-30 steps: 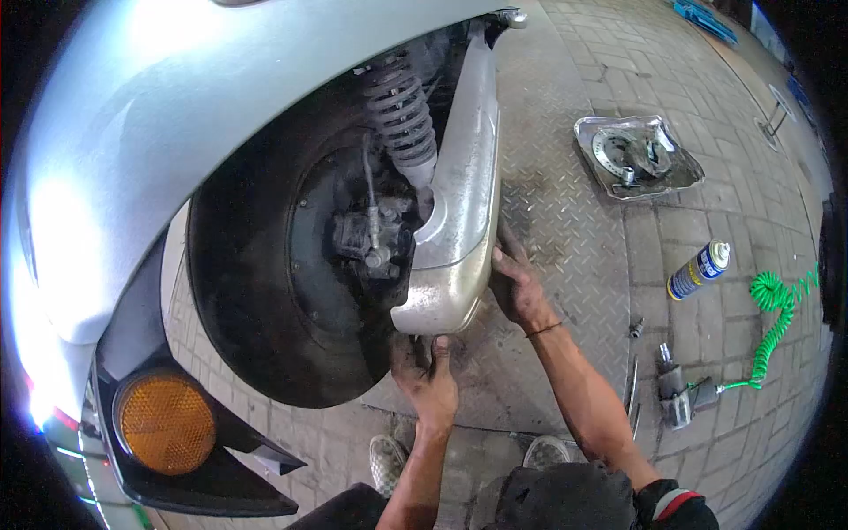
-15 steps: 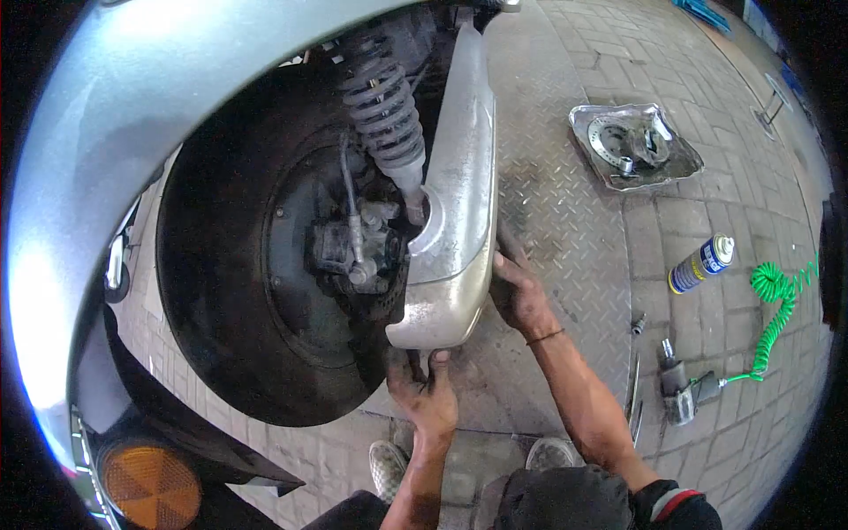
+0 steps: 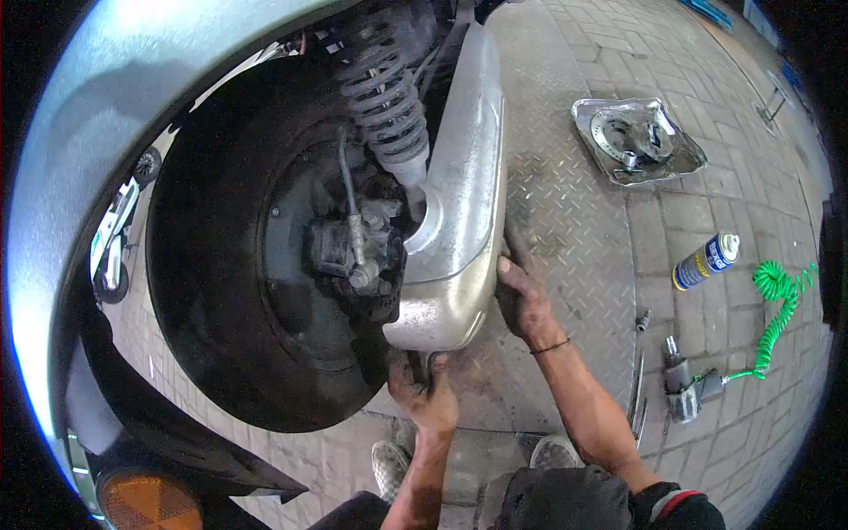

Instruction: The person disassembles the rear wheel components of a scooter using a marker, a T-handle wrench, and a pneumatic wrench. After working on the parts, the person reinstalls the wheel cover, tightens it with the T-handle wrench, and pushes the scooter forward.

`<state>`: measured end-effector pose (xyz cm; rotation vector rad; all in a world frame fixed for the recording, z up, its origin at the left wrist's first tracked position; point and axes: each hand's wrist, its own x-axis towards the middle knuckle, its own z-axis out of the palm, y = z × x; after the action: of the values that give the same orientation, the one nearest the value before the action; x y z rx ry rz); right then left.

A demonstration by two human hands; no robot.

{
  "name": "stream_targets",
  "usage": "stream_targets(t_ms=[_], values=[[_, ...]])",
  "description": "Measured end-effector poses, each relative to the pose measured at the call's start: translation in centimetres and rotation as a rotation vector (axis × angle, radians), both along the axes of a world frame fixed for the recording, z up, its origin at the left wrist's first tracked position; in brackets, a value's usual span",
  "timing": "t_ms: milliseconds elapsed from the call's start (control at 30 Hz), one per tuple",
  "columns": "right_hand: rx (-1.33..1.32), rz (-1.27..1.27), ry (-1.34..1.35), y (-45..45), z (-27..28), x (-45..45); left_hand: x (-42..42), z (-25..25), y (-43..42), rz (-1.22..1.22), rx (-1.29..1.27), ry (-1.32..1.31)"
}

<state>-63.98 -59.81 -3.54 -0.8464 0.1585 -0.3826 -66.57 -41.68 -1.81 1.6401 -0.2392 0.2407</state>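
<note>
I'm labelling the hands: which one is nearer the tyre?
The left hand, below the silver cover and beside the tyre; the right hand, at the cover's outer side, is farther.

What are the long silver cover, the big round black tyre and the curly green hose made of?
Long silver cover: metal or hard plastic, can't tell; satiny with shiny highlights. Big round black tyre: probably rubber, dull and dark. Curly green hose: likely smooth plastic, bright and spring-shaped.
</note>
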Motion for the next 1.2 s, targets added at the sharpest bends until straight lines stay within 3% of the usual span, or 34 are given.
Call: stream_targets(t_ms=[100,167,300,367,467,600,700,900,967,1200], values=[[0.014,-0.014,0.042,0.7,-0.1,-0.9,-0.3,-1.4,1.4,-0.051,-0.052,0.055],[0.042,-0.010,0.023,0.5,-0.2,-1.3,-1.4,-0.7,1.7,-0.011,0.150,0.143],[0.075,0.044,-0.033,-0.6,1.1,-1.0,-1.8,1.4,0.1,-0.008,0.160,0.049],[0.087,0.082,-0.035,-0.9,1.5,-0.6,-2.1,2.2,-0.5,0.045,0.102,0.200],[-0.073,-0.022,-0.126,-1.1,0.2,1.0,-1.3,2.1,-0.6,0.056,0.088,0.145],[-0.035,0.009,-0.124,-2.6,2.2,1.3,-0.2,3.9,-2.0,0.001,0.196,0.116],[-0.031,0.017,-0.092,-3.4,1.0,2.1,0.5,3.3,-3.2,-0.013,0.041,0.085],[-0.122,0.009,-0.044,-4.0,0.1,2.4,0.7,3.4,-3.1,-0.052,0.209,0.116],[0.028,0.100,-0.064,-3.7,0.9,1.9,0.4,3.5,-3.6,0.006,0.167,0.144],[-0.094,0.044,0.027,-3.5,0.8,2.5,1.6,2.4,-4.0,-0.012,0.059,0.036]])
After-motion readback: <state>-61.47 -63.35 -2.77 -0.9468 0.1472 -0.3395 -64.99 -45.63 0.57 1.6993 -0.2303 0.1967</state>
